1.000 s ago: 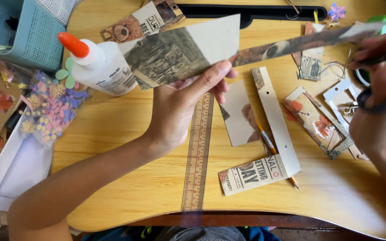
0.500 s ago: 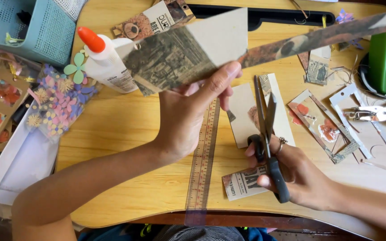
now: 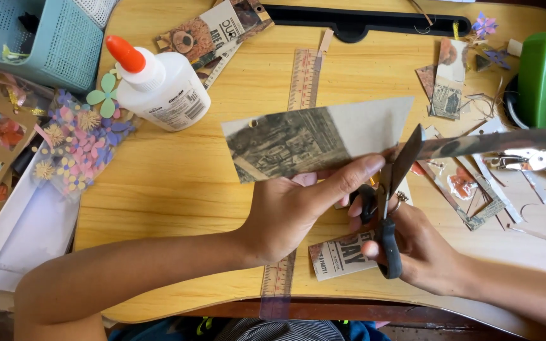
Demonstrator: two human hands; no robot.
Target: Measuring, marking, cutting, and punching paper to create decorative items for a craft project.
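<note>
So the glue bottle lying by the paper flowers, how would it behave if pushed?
The glue bottle lies on its side on the wooden table, so it probably would not tip further. Its rounded white body suggests it might roll or pivot if nudged sideways. The plastic looks smooth, so it would likely slide easily; how full or heavy it is cannot be told.

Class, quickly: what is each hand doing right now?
Left hand: closed, holding the printed card.
Right hand: closed on the black scissors.

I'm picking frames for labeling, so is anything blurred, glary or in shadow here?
Head view: mostly sharp and evenly lit; the long paper strip at right looks motion-smeared; the glue bottle shows mild glare; soft shadow lies under the left hand; the scissors stay crisp.
</note>
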